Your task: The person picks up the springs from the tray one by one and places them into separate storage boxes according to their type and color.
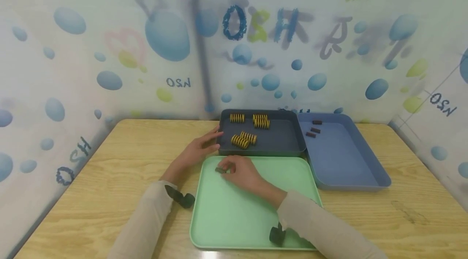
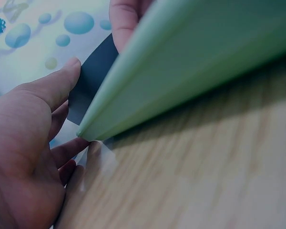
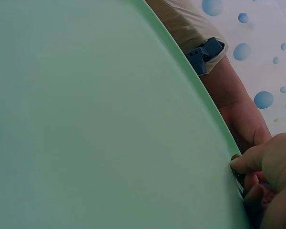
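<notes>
My right hand (image 1: 243,173) pinches a small dark coil spring (image 1: 220,170) between thumb and fingers, over the upper left part of the green tray (image 1: 234,214). In the right wrist view that hand (image 3: 276,167) is at the right, the dark spring (image 3: 235,161) partly hidden by its fingers. My left hand (image 1: 197,151) is at the left side of the dark grey tray (image 1: 281,139), its fingers extended to that rim. Seen from the left wrist, the left hand (image 2: 33,129) has its fingertips beside the dark tray (image 2: 93,76) and the green tray's corner (image 2: 93,131).
Several yellow springs (image 1: 240,141) lie in the dark grey tray. To the right, a blue tray (image 1: 343,161) holds three small dark springs (image 1: 315,130) near its upper left. All three trays stand close together on the wooden table (image 1: 120,161), against a patterned backdrop (image 1: 226,72).
</notes>
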Tool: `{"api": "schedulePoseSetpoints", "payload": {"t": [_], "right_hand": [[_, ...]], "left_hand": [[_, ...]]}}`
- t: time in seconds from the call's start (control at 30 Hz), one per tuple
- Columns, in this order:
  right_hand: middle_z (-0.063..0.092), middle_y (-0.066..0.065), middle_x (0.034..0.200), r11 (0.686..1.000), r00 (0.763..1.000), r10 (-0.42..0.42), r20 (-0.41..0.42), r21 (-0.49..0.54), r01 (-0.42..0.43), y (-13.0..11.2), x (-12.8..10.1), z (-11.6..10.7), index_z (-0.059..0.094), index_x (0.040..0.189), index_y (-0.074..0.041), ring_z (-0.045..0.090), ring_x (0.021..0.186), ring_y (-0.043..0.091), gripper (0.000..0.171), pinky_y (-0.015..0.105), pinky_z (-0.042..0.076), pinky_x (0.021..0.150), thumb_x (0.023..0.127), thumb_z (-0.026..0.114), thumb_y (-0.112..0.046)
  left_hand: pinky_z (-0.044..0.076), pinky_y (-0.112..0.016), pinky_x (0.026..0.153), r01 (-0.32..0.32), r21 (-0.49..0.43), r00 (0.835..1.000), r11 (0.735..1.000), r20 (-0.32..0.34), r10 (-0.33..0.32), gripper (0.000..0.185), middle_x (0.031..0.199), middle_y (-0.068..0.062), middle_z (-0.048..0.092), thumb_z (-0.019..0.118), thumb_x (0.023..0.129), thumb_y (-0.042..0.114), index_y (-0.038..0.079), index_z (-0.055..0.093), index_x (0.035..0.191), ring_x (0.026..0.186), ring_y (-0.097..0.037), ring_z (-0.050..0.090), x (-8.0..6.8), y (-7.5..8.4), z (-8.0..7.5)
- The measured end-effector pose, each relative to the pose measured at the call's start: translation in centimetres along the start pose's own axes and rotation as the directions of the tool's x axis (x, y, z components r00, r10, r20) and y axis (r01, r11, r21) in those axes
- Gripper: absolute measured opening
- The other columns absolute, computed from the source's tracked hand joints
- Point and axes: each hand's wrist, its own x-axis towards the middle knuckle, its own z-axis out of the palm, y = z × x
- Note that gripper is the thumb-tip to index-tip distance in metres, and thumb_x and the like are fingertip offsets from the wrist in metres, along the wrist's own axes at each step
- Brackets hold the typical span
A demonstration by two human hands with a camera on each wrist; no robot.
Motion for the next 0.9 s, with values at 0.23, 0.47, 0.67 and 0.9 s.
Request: {"api": "schedulePoseSetpoints", "payload": {"t": [0.23,0.47,0.67,0.9], "right_hand": [[0.066,-0.006,0.086,1.000,1.000,-0.005,0.015,-0.013,0.005,-0.1,-0.1,-0.2,0.074,0.096,-0.016,0.052,0.070,0.009,0.018,0.026,0.046,0.064,0.081,0.073,-0.006],[0.066,-0.009,0.084,1.000,0.999,-0.016,0.030,-0.019,0.016,0.0,0.0,-0.4,0.075,0.095,-0.016,0.050,0.067,0.009,0.017,0.026,0.044,0.062,0.081,0.073,-0.006],[0.067,-0.008,0.086,1.000,0.999,-0.026,0.045,-0.009,0.026,0.1,0.1,-0.4,0.075,0.096,-0.015,0.051,0.069,0.009,0.016,0.026,0.045,0.063,0.081,0.075,-0.008],[0.070,-0.010,0.088,1.000,0.997,-0.021,0.077,0.006,0.021,0.2,0.1,-0.6,0.075,0.096,-0.015,0.054,0.075,0.009,0.015,0.025,0.046,0.067,0.082,0.075,-0.009]], "left_hand": [[0.018,-0.046,0.113,0.011,-0.013,1.000,1.000,-0.003,-0.011,0.050,0.156,0.003,0.025,0.060,0.096,0.025,0.012,0.047,0.142,0.142,-0.020,0.021,0.0,0.0,0.0],[0.017,-0.050,0.113,0.015,-0.018,1.000,1.000,0.007,-0.015,0.048,0.156,-0.007,0.023,0.058,0.097,0.018,0.005,0.046,0.142,0.142,-0.028,0.020,-0.4,1.9,-0.2],[0.017,-0.049,0.113,0.019,-0.029,1.000,0.999,0.019,-0.019,0.048,0.156,-0.011,0.023,0.058,0.097,0.016,0.002,0.045,0.141,0.142,-0.029,0.021,-0.7,3.3,-0.5],[0.017,-0.050,0.113,0.030,-0.042,0.999,0.999,0.028,-0.029,0.048,0.156,-0.013,0.023,0.058,0.097,0.013,0.000,0.045,0.141,0.142,-0.030,0.020,-0.8,4.0,-0.6]]}}
